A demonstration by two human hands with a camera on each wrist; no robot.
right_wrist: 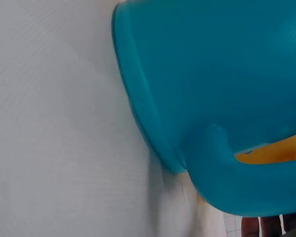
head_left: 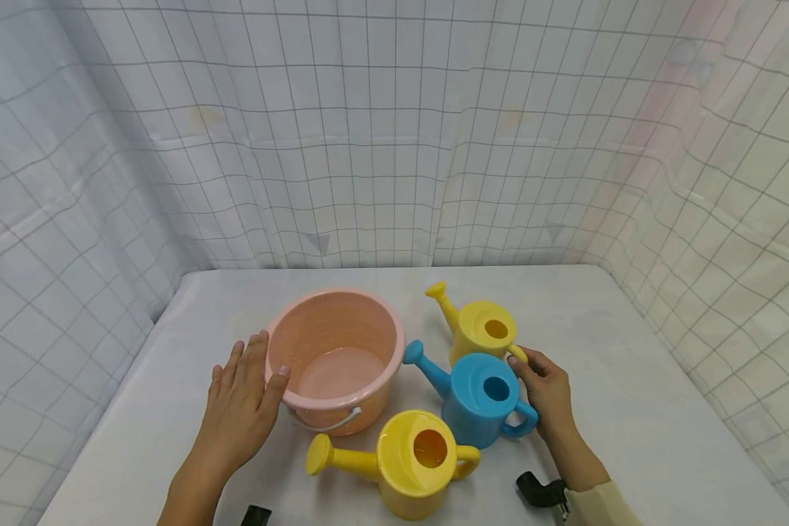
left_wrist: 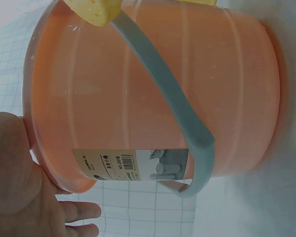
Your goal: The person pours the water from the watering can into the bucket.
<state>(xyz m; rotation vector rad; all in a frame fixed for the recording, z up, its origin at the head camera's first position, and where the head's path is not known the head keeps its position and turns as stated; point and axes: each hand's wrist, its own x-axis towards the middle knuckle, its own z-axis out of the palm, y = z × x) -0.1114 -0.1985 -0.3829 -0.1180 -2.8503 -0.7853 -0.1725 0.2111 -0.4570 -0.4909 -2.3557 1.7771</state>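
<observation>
A pink bucket point(head_left: 386, 383) with a grey handle point(left_wrist: 163, 79) stands on the table. My left hand point(head_left: 242, 405) rests against its left rim, fingers straight outside and thumb over the edge. My right hand point(head_left: 551, 391) holds the handle of the rear yellow watering can point(head_left: 476, 329), thumb and fingers about it. In front of that can stands a blue watering can point(head_left: 476, 398), its handle close to my right wrist; it fills much of the right wrist view and partly hides the fingers. A nearer yellow watering can point(head_left: 413, 467) points its spout left, in front of the bucket.
The white table point(head_left: 638, 424) is enclosed by white grid-patterned curtains point(head_left: 381, 146) at the back and both sides. A black device point(head_left: 540, 491) is by my right wrist, and another black piece point(head_left: 256, 516) shows at the lower edge. The bucket carries a paper label point(left_wrist: 113, 165).
</observation>
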